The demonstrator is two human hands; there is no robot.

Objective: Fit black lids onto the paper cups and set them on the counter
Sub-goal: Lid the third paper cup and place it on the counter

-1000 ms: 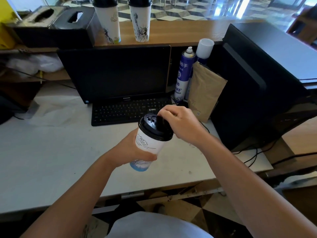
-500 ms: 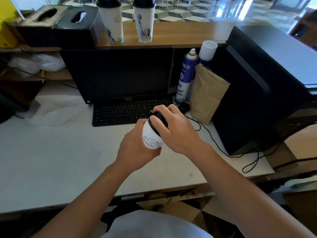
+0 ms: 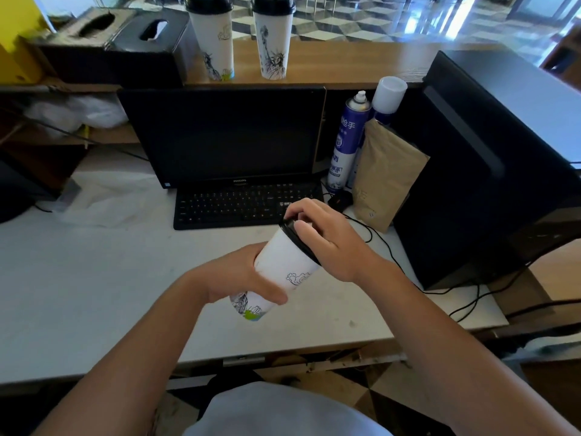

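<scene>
A white paper cup (image 3: 283, 265) with line drawings is held tilted above the white desk, its mouth pointing up and to the right. My left hand (image 3: 232, 275) wraps around the cup's body. My right hand (image 3: 327, 237) covers the black lid (image 3: 297, 236) on the cup's mouth, fingers curled over its rim. Two more paper cups with black lids stand upright on the wooden counter (image 3: 345, 61) at the back, one on the left (image 3: 213, 42) and one beside it (image 3: 273, 42).
A dark monitor (image 3: 226, 136) and black keyboard (image 3: 245, 204) sit behind the hands. Spray cans (image 3: 349, 143), a brown paper bag (image 3: 386, 177) and a black computer tower (image 3: 490, 158) stand to the right. Tissue boxes (image 3: 125, 42) are on the counter's left. Cables trail on the desk (image 3: 94, 278).
The cup has tilted further onto its side and its lower printed part shows now. My right hand stays pressed over the lid.
</scene>
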